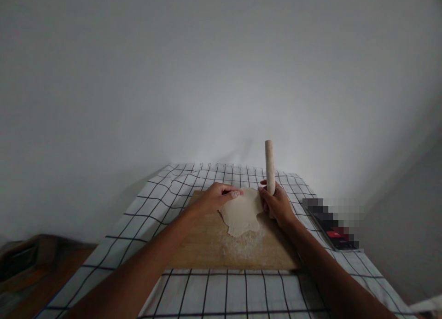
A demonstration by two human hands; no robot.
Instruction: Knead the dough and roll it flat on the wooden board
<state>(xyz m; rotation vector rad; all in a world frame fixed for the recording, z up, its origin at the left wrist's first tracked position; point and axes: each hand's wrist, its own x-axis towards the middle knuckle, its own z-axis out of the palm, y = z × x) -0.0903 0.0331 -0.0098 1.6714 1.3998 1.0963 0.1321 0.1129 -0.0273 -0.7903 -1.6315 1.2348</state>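
- The left hand [216, 198] lies palm down on the far left edge of a thin, flat, pale beige sheet of dough [241, 214], its fingers stretched out and pressing on the dough; it grips nothing.
- The right hand [276, 205] is clenched around the lower end of a plain, light wooden rolling pin [270, 165], which stands nearly upright at the dough's far right edge, its top end pointing up in front of the wall.
- The dough rests on the far half of a rectangular light brown wooden board [207, 250], roughly midway between the board's left and right edges.
- A dusting of white flour [243, 246] covers the board just on the near side of the dough.
- The board sits on a white cloth with a black grid pattern [162, 194], which covers the table.
- Near the cloth's right edge lies a dark flat object with a red patch [336, 234], partly blurred out, so what it is cannot be told.
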